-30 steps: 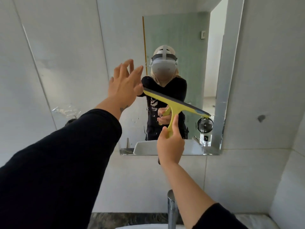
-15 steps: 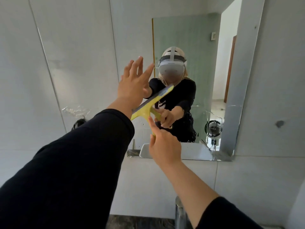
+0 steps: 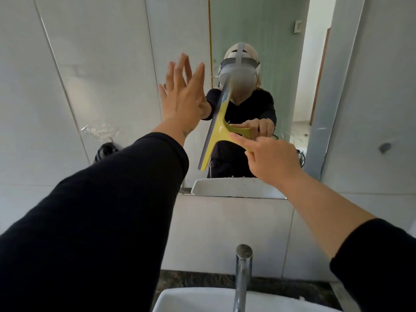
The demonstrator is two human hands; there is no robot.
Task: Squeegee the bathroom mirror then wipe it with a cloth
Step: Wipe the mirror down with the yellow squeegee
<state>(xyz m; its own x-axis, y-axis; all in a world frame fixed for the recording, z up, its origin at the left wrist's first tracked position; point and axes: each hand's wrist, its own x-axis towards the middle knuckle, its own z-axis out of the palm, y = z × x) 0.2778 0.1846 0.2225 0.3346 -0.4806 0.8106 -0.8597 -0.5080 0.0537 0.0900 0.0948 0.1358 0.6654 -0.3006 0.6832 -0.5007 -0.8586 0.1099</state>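
The wall mirror (image 3: 265,37) fills the upper middle of the head view. A yellow squeegee (image 3: 217,129) with a grey blade lies against the glass, its blade turned almost upright and leaning right at the top. My right hand (image 3: 270,156) is shut on its handle, index finger stretched along it. My left hand (image 3: 183,95) is raised at the mirror's left part, fingers spread and holding nothing. No cloth is in view.
A chrome tap (image 3: 242,273) rises from a white basin (image 3: 202,299) at the bottom middle. Grey wall tiles (image 3: 78,64) surround the mirror. A dark hook with clear plastic (image 3: 105,145) sits on the left wall.
My right hand has swung the squeegee from nearly level to almost upright and shifted it left. The view has dropped, bringing tap and basin in. My left hand stays raised and spread.
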